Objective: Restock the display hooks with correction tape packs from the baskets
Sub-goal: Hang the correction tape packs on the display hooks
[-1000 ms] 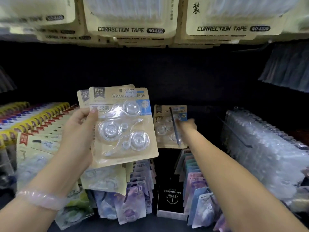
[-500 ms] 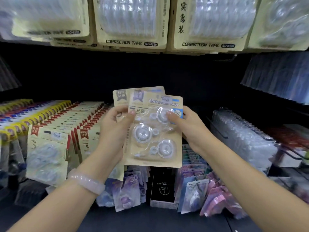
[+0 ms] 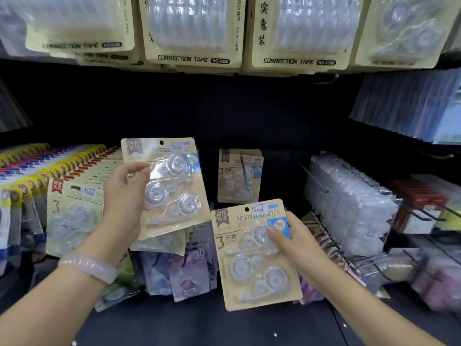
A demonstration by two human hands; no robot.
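My left hand (image 3: 124,196) grips a kraft-card correction tape pack (image 3: 172,188) by its left edge, held up left of centre. My right hand (image 3: 296,243) pinches a second identical pack (image 3: 254,258) at its right side, lower and to the right. Both packs show three clear tape dispensers under a blister and a hang hole at the top. Behind and between them, a few matching packs (image 3: 239,176) hang on a dark display hook (image 3: 245,174). No basket is in view.
Large correction tape cards (image 3: 194,33) hang in a row overhead. Rows of hooked packs (image 3: 62,171) fill the left. Clear bagged goods (image 3: 349,203) sit on hooks at right. Purple packs (image 3: 184,270) hang low at centre. The back panel is dark.
One second ago my right hand was out at the hook. It then came back to the stack in my left hand and has drawn one pack off, down and to the right.
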